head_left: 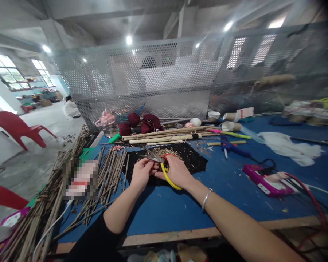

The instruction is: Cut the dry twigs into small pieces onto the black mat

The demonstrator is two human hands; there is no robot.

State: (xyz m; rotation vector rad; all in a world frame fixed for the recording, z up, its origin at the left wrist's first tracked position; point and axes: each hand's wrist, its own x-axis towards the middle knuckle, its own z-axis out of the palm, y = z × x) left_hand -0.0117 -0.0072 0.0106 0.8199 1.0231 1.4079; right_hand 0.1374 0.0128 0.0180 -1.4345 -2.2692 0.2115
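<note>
Head | right grip [177, 171] holds scissors [156, 158] | left grip [142, 172] unclear | clear cup [110, 131], pink item [106, 119] atop

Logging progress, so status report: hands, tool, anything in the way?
Right hand gripping yellow-handled metal scissors. Left hand beside blades, grip unclear. Loose brown clippings on black sheet beyond blades.
</note>
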